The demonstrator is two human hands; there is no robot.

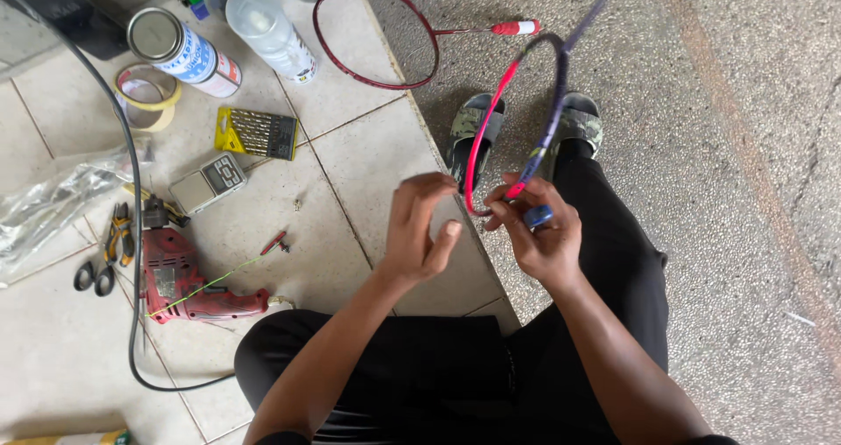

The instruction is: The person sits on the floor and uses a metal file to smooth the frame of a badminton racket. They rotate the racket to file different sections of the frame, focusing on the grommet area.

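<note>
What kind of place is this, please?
Probably an informal repair spot on a tiled floor: a red drill, pliers and a drill-bit set lie beside a racket frame held by the right hand.

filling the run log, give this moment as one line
right hand: grips racket frame | left hand: beside it, open, holding nothing visible | floor: red drill, scissors

A person seen from above, from their own head. Both forearms are bare, with no sleeves, watch, rings or bracelets showing on the left hand or the right hand. The fingers are bare too, with short nails. The legs are covered by loose black trousers of plain fabric, reaching to the ankles. On the feet are open slide sandals with a wide green and grey camouflage-patterned strap across each foot.
</note>
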